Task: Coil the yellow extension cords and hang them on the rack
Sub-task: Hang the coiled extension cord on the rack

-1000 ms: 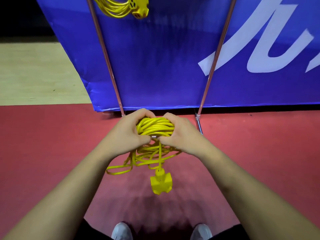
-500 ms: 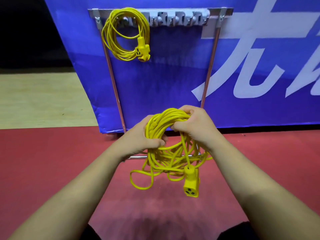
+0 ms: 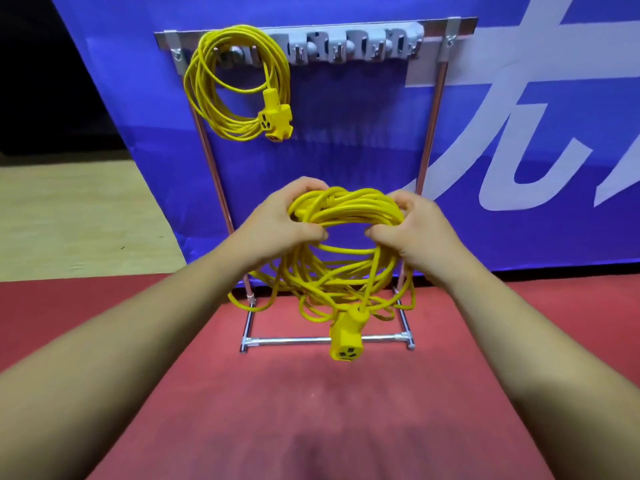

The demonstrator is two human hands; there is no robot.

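Before the rack (image 3: 433,126), a yellow cord coil (image 3: 346,209) is being gripped by left hand (image 3: 277,221) and right hand (image 3: 417,232), arms outstretched.

- yellow extension cords: 2 – hung cord (image 3: 239,129) on the rack, held cord (image 3: 346,209) in the hands
- yellow socket blocks: 2, one per cord – hung socket block (image 3: 275,121), held socket block (image 3: 344,341)
- hands: 2 – left hand (image 3: 277,216), right hand (image 3: 415,226); bare forearms: 2
- rack (image 3: 434,25): 1
- rack uprights: 2 – left upright (image 3: 211,157), right upright (image 3: 431,116)
- base tubes seen: 3 – front crossbar (image 3: 294,339), left side tube (image 3: 249,320), right side tube (image 3: 403,317)
- grey hook strip (image 3: 346,43): 1; hooks too blurred to count
- blue banner (image 3: 346,150): 1
- floor surfaces: 2 – red floor (image 3: 311,393), wood floor (image 3: 69,209)
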